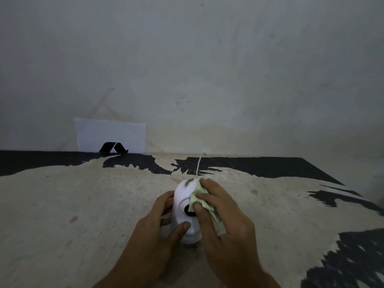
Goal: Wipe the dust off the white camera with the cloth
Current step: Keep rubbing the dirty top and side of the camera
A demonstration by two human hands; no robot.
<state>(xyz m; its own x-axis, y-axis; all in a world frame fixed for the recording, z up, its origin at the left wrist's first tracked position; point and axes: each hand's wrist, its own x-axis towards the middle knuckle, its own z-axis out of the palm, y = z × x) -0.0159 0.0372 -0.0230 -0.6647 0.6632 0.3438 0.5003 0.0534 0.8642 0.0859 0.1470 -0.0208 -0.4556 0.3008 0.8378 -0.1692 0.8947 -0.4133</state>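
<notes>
White camera [182,206]: stood upright near the table's front edge, white cable [199,164] trailing back. Left hand [161,231] clasped its left flank, apparently to steady it. Right hand [220,217] pinched a pale green cloth [200,201] against the dome beside the black lens [189,210]. Table [83,204]: worn beige, black patches. Wall [187,69]: grey, scuffed; white paper [110,134] leaning.

Only a black angular logo [113,147] on the white sheet [110,134]; no readable text.
</notes>
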